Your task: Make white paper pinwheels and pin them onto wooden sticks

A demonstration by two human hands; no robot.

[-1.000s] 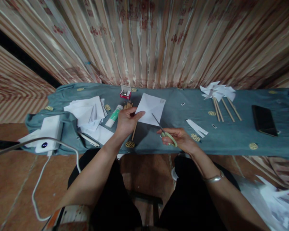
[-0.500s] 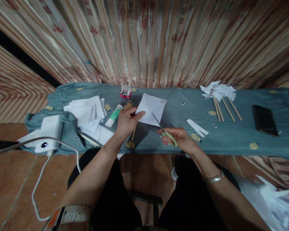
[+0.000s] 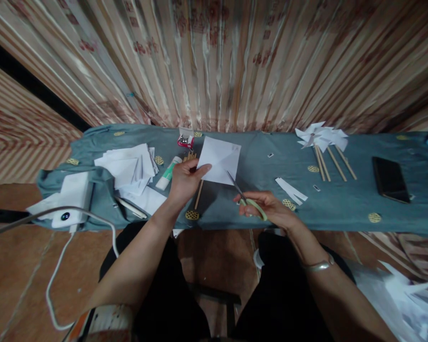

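Observation:
Pinched by its left edge, a square of white paper (image 3: 219, 156) is held up over the table by my left hand (image 3: 186, 180). My right hand (image 3: 264, 207) grips green-handled scissors (image 3: 255, 208), whose blades point up and left at the paper's lower right part. Whether the blades are slightly parted I cannot make out. Beneath the left hand and paper, wooden sticks (image 3: 199, 194) lie on the cloth. A green and white glue tube (image 3: 168, 174) lies just left of that hand. Two narrow paper strips (image 3: 291, 190) rest beyond the right hand.
Loose white papers (image 3: 124, 164) are piled at the left, near a white device (image 3: 71, 194) with a cable. A small red box of metal pins (image 3: 186, 139) stands at the back. Paper pinwheels (image 3: 321, 137) on sticks and a black phone (image 3: 391, 179) lie at the right.
The paper has turned a little and shifted left in my left hand. The scissors have moved slightly right and down, with their blades nearer the paper's lower edge.

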